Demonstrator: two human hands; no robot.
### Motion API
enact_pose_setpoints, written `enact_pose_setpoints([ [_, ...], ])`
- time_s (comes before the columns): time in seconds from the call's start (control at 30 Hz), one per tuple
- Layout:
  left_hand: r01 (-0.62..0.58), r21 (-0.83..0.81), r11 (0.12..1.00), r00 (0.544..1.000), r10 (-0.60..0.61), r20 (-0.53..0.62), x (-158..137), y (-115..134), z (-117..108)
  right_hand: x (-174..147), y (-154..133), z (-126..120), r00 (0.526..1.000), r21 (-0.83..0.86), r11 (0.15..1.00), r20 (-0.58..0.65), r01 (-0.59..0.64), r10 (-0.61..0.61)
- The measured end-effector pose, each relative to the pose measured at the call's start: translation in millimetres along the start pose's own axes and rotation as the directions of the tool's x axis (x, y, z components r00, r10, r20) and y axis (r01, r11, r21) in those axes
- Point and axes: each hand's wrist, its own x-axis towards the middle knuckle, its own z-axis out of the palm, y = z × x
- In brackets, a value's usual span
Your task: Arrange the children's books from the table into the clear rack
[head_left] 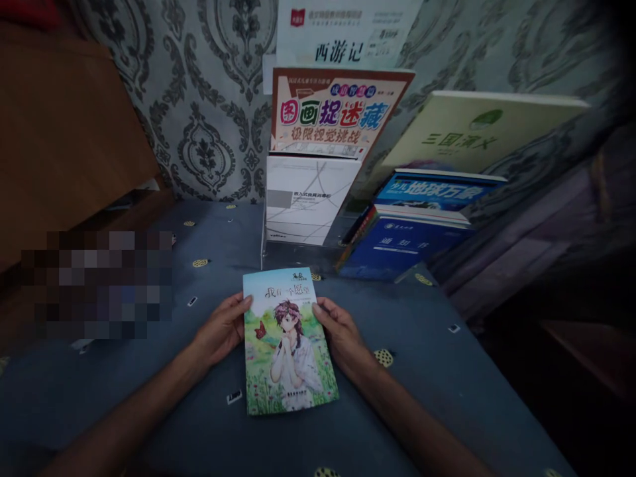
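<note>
The book at lower centre looked light and bendable; left hand and right hand pinched its side edges, suitable holds.

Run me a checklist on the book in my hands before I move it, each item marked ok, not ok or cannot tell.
1. Left hand gripping the book by its left edge: ok.
2. Right hand gripping its right edge: ok.
3. Book shut, front cover showing: ok.
4. One hand free: not ok, both hold the book.
5. Book lifted off the blue cloth: cannot tell.
</note>
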Motion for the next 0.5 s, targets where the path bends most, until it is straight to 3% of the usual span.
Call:
enact_pose_setpoints([
  [0.17,0.089,0.144,0.986,0.975,-0.116,0.19,-7.6,-12.1,-0.5,-3.0,2.8,-7.3,0.998,0.179,0.984,-0.051,-0.014,0.024],
  [0.27,0.091,0.267,0.959,0.913,-0.187,0.362,-9.7,-19.5,0.9,-2.0,7.0,-17.6,0.996,0.209,0.978,-0.08,-0.016,0.034],
  [0.37,0.038,0.271,0.962,0.85,-0.174,0.497,-13.9,-17.8,10.1,1.7,9.7,-25.2,0.996,0.202,0.979,-0.086,-0.002,0.02],
  [0.5,0.016,0.22,0.975,0.855,-0.127,0.503,-20.4,-8.3,23.8,5.0,9.7,-29.6,0.999,0.187,0.982,-0.036,0.009,-0.002],
])
